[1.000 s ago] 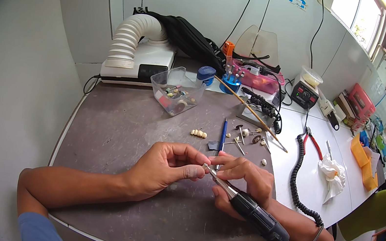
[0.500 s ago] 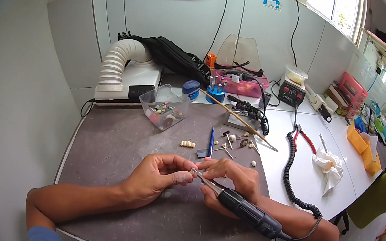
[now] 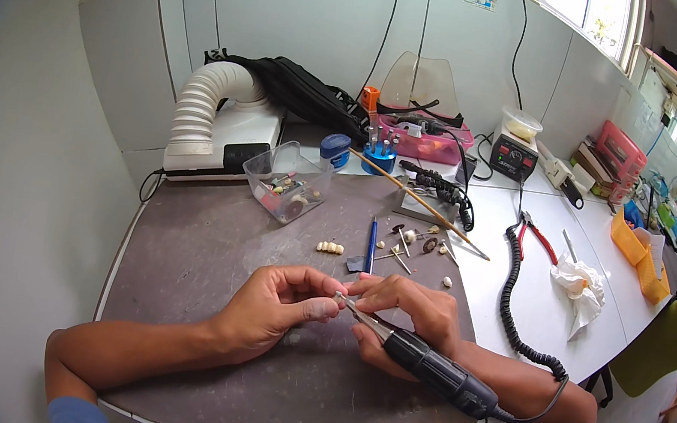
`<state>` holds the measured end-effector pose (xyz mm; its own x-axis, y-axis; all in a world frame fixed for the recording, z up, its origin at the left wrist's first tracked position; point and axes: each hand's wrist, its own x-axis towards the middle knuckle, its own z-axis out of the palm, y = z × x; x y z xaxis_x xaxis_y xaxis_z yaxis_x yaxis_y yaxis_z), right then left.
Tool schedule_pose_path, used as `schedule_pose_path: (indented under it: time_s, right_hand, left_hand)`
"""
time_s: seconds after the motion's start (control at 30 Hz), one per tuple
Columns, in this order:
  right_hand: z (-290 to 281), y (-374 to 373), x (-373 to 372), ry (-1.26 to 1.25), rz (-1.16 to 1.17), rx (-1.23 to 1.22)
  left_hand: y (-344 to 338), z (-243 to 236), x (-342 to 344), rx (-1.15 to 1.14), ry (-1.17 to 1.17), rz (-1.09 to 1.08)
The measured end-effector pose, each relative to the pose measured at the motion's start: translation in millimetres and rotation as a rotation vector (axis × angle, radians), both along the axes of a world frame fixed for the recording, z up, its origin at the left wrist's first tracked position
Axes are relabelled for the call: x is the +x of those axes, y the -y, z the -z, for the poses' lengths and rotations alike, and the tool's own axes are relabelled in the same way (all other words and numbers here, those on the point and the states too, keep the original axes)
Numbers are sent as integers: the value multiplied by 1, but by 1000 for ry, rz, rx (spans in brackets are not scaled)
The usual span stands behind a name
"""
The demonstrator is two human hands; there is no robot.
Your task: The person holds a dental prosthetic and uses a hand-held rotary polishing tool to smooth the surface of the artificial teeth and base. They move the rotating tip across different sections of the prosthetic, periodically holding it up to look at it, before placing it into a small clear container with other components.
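Note:
My right hand (image 3: 420,309) is wrapped around a black rotary handpiece (image 3: 441,371), whose silver nose points up and left. Its tip meets a small pale piece (image 3: 338,297) pinched between the thumb and fingers of my left hand (image 3: 268,310); the fingertips mostly hide that piece, so its kind is unclear. Both hands almost touch over the front of the brown mat (image 3: 199,278). Just beyond them lie a row of joined tooth-coloured crowns (image 3: 330,248), a blue pen (image 3: 372,242), and several small rotary bits, including a brown disc (image 3: 430,245).
A clear bin (image 3: 287,183) of small parts stands behind. A white machine with a ribbed hose (image 3: 198,105) is at the back left. A thin brush (image 3: 418,201) lies slantwise near red-handled pliers (image 3: 526,233). The coiled black cord (image 3: 508,296) runs to a control box (image 3: 514,157).
The view has shifted very slightly. Both hands keep the same hold, with the handpiece tip still at the small piece.

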<state>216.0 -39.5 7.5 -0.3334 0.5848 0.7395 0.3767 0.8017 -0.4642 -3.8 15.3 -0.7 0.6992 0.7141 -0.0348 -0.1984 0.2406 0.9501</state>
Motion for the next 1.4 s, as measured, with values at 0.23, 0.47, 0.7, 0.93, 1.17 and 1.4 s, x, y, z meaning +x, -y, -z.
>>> schedule_pose_path:
  time_s: [0.23,0.47,0.7,0.93,1.17,1.4]
  right_hand:
    - [2,0,1,-18,3,-26]
    - [1,0,0,-8,11,-9]
    - [0,2,1,-3,6,-14]
    - [-1,1,2,-16,6,-9]
    - [1,-2,1,-25,-1,11]
    - [0,0,1,10,-5,6]
  left_hand:
    - [2,-4,2,-20,-25,-21]
    - [0,-2,-1,5,-7,-10]
    - [2,-3,1,-18,-13,-25]
    - [1,-2,0,9,1,-11]
    - [0,-3,0,3,3,-12]
    - [0,-2,0,0,-3,-2]
